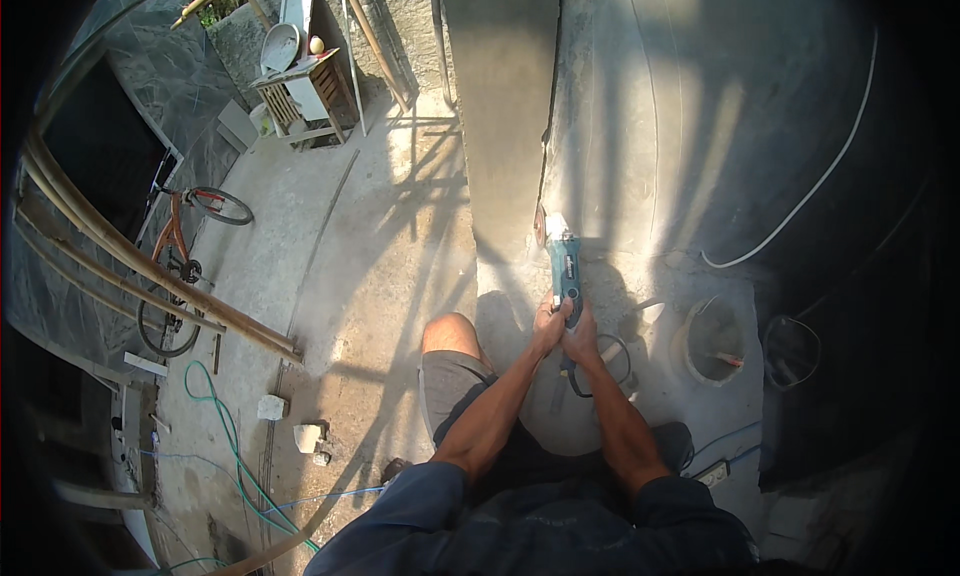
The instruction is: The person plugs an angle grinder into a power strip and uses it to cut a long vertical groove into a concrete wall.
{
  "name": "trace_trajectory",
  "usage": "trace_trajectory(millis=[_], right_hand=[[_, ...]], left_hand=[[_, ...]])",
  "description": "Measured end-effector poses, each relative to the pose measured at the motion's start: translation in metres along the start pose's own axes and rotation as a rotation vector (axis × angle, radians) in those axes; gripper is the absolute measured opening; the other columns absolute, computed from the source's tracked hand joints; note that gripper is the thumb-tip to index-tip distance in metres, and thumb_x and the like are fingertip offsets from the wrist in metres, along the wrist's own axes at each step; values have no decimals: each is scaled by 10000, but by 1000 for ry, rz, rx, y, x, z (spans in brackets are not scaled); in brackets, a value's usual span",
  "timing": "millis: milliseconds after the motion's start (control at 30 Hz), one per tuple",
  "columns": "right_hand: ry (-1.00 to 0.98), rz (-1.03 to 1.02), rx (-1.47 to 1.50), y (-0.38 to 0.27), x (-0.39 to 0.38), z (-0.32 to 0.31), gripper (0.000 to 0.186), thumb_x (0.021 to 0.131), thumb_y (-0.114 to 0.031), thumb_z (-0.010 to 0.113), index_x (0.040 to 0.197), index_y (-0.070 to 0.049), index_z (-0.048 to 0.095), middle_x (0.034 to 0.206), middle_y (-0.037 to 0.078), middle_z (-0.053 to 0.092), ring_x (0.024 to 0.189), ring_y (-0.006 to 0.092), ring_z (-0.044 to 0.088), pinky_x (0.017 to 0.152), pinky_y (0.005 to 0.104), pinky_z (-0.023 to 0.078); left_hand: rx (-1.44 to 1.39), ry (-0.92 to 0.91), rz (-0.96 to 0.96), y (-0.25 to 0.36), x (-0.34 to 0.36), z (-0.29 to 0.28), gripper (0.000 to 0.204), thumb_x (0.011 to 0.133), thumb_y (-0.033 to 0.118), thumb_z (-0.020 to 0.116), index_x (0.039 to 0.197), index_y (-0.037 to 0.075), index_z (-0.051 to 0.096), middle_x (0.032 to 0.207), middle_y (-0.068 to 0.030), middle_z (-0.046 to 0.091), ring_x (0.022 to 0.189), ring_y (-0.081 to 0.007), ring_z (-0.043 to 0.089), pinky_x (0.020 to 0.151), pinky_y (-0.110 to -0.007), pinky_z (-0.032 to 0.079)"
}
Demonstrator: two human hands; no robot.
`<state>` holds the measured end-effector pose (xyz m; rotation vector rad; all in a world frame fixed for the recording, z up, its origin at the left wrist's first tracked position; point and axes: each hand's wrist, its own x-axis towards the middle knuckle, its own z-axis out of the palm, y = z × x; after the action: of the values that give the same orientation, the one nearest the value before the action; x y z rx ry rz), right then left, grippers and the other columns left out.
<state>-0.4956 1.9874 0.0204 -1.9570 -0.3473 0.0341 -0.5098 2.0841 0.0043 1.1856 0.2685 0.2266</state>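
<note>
Both hands are closed around a teal angle grinder (566, 264), held out in front of me near the foot of the wall. My left hand (549, 323) wraps the left side of its body. My right hand (580, 340) grips the rear part. The grinder's reddish-brown disc (540, 226) stands on edge at the corner where a grey plastered column (508, 126) meets the wall (640, 106). Whether the disc touches the plaster, I cannot tell. A black cord (629, 364) loops beside my right wrist.
A round bucket (690, 351) stands at the right, with a white cable (835, 181) on the wall above it. Concrete chunks (271, 407) and a green hose (236, 444) lie at the left. Bamboo poles (190, 291), a bicycle (172, 231) and a wooden stand (330, 86) are farther off.
</note>
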Motion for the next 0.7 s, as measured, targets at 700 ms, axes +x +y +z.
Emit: trace_trajectory(millis=[700], right_hand=[[-15,27,45,30,-7,11,454,877,-302,723,1158,-6,524,979,251,668,929,418,681,777,471,514]], left_hand=[[126,85,-162,-8,-3,-5,364,1004,165,603,1347,48,564,1069,-52,681,968,-136,619,860,-305,501]])
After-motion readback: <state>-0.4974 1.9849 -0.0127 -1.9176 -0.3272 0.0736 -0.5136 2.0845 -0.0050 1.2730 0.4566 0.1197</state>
